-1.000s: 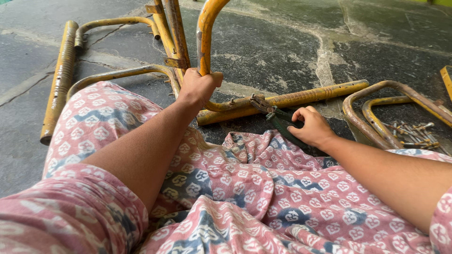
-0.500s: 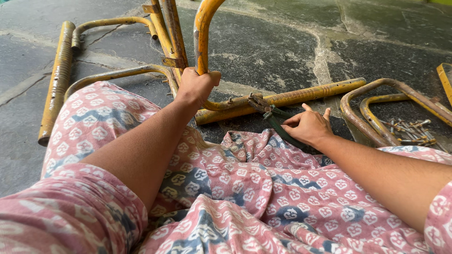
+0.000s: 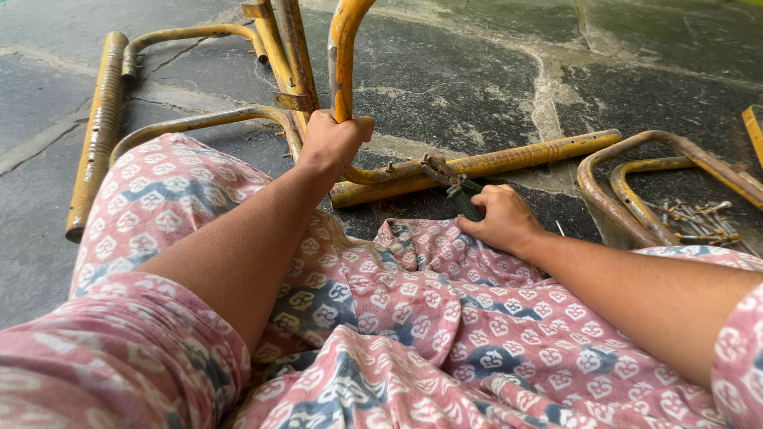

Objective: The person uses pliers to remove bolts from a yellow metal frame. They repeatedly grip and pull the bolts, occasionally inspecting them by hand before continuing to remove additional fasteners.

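Gripping curved yellow tube (image 3: 340, 71) w/ left hand (image 3: 334, 143), fingers wrapped tight, right hand (image 3: 501, 218) closed round green-handled pliers (image 3: 465, 199), stone floor (image 3: 477, 71).

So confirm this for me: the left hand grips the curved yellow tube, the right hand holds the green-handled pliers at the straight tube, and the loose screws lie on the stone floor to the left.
One detail is off. In the head view the loose screws lie to the right, beside the bent tube loops, not the left. The rest stands: the left hand grips the curved yellow tube, and the right hand holds the green-handled pliers at the straight tube.
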